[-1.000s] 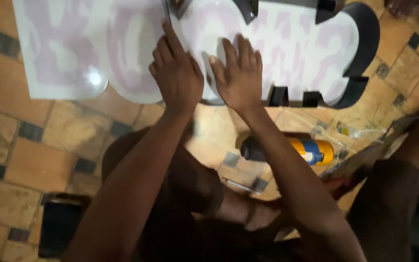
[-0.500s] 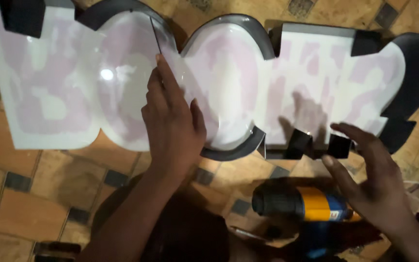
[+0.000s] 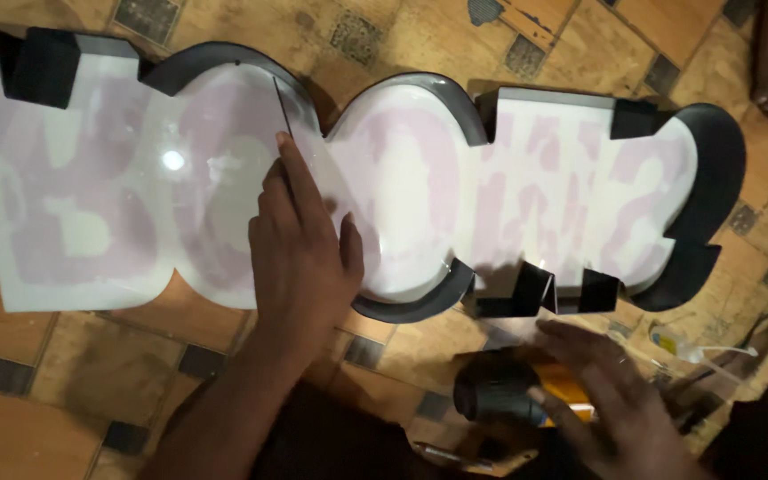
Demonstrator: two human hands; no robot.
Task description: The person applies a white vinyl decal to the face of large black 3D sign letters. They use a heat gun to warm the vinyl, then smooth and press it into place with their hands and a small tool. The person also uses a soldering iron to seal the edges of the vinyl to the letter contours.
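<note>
Your left grip (image 3: 304, 253) lies palm down with the wrist straight, its forearm running down and to the left from it toward your body. The fingers (image 3: 293, 169) are stretched out flat and close together, pointing away from you, and the thumb is spread out to the right of the palm. Your right grip (image 3: 602, 391) sits lower and well to the right of the left one, back of the hand facing up, fingers loosely spread and pointing left, open and not clenched.
</note>
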